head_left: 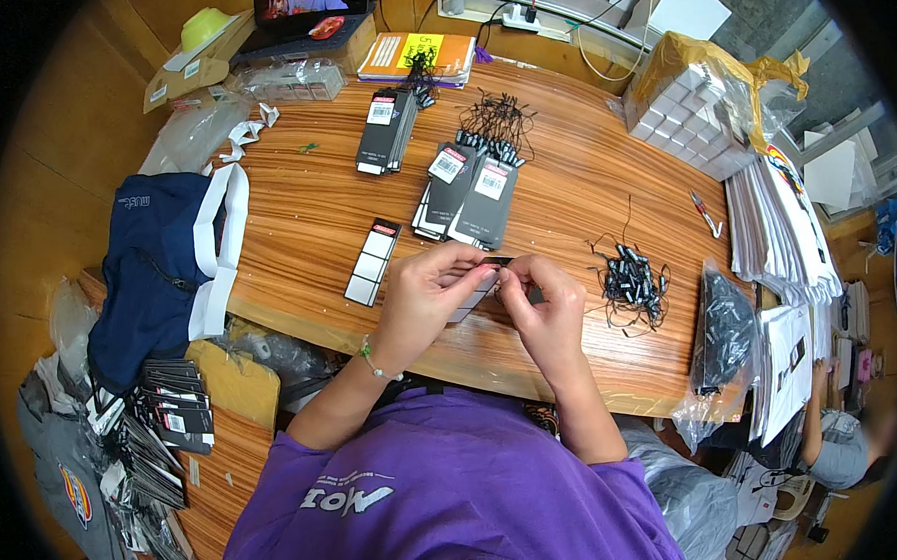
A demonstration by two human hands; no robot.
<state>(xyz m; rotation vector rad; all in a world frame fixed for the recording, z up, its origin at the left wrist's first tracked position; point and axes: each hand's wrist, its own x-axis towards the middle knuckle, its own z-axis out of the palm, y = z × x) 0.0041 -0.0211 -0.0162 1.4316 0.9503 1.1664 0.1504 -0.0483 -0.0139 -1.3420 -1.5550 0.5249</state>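
Note:
My left hand [420, 306] and my right hand [550, 306] meet near the table's front edge. Between their pinched fingers is a hang tag [470, 305] with pale panels and a dark top end, partly hidden by the fingers. Whether a string is also in the fingertips cannot be made out. Another tag strip [372, 263], dark with white panels, lies just beyond my left hand. To the right of my right hand sits a tangled heap of black tag strings [636, 282]. Stacked dark tags [480, 204] with strings attached lie straight ahead.
A further tag stack [384, 133] lies farther back. At right are a clear bag of black pieces [726, 333], a pen [706, 214], piled paper [776, 226] and wrapped white boxes [690, 119]. Navy clothing [148, 273] hangs over the left edge. Another person [838, 448] is at far right.

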